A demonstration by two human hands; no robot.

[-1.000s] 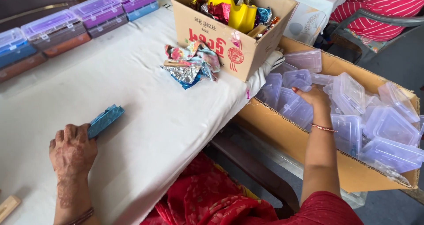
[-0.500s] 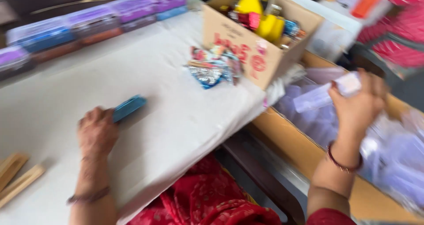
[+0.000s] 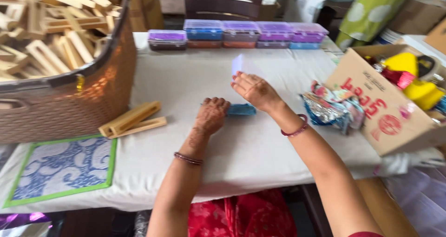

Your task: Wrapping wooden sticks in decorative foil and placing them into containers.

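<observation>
A white-clothed table (image 3: 195,83) lies under both hands. A woven basket (image 3: 83,97) of wooden blocks stands well left of the fingers, and a cardboard box (image 3: 371,111) well right. Two wooden pieces (image 3: 132,121) lie left of the left hand (image 3: 211,115), whose curled fingers rest on a blue case (image 3: 241,109). The right hand (image 3: 255,90), just above the case, pinches a clear lid (image 3: 238,64) upright.

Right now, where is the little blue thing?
In the head view, the small blue block lies on the white tablecloth near the middle, with the left hand resting on its left end and the right hand just above it.
</observation>
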